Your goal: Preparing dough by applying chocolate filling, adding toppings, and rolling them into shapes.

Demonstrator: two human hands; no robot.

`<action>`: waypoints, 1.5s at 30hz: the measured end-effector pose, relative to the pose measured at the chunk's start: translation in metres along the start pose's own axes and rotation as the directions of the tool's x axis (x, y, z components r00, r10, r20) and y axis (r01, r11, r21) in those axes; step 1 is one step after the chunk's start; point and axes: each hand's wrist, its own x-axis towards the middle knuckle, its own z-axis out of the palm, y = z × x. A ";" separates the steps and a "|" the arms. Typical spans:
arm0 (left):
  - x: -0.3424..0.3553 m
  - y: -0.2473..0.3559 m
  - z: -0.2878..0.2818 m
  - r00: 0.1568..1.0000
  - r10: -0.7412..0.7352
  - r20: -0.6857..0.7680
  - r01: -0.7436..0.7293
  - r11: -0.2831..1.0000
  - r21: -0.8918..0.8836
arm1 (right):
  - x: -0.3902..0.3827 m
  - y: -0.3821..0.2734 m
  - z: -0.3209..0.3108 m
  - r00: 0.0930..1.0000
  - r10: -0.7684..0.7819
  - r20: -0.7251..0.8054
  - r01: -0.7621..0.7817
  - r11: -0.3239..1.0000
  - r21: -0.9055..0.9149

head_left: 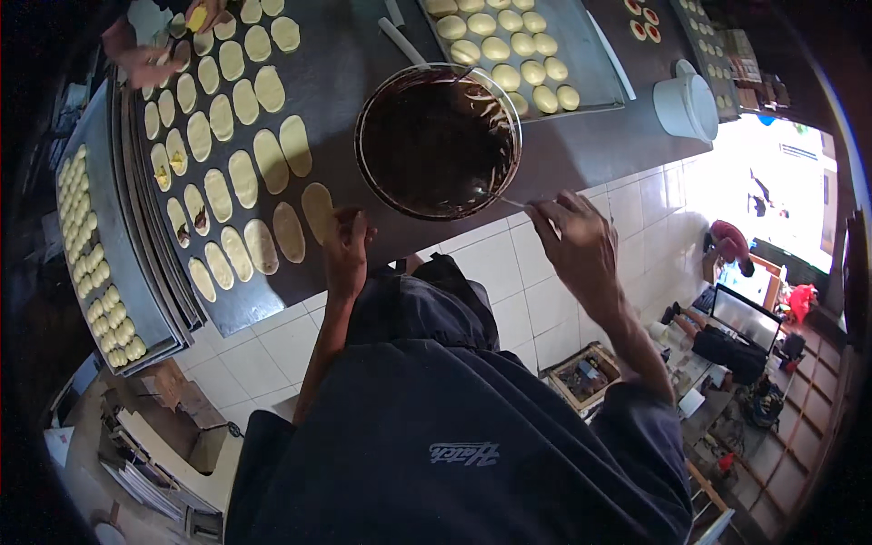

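Observation:
A big round bowl (361,150) of dark chocolate-coloured filling (427,136) stands at the table's near edge. My right hand (579,238) is closed on the thin handle of a spoon (510,202), whose other end reaches over the bowl's rim into the filling. Left of the bowl, my left hand (348,247) has loosely bent fingers, apart, with nothing visible in them. It is right beside a flat dough oval (317,211), the closest of several rows. Two far-left ovals carry yellow filling (162,175); others nearby carry dark filling (200,219).
A co-worker's hands (150,68) are over the far-left dough rows. Trays of round dough pieces stand at the left (150,331) and behind the bowl (595,86). A white bucket (681,109) is at the right. Tiled floor (490,263) lies below; a person (729,243) is farther right.

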 end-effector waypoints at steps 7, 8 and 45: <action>-0.034 -0.021 -0.021 0.940 0.050 -0.338 -0.042 0.999 0.032 | 0.058 0.042 -0.011 0.965 -0.093 0.246 0.095 0.995 0.005; -0.039 -0.033 -0.030 0.919 0.080 -0.386 -0.067 0.997 0.049 | 0.063 0.046 -0.008 0.956 -0.144 0.256 0.147 0.989 0.009; -0.094 -0.178 -0.282 0.490 -0.334 -0.805 -0.076 0.904 -0.421 | 0.086 -0.195 0.165 0.833 -0.236 0.500 -0.438 0.271 0.857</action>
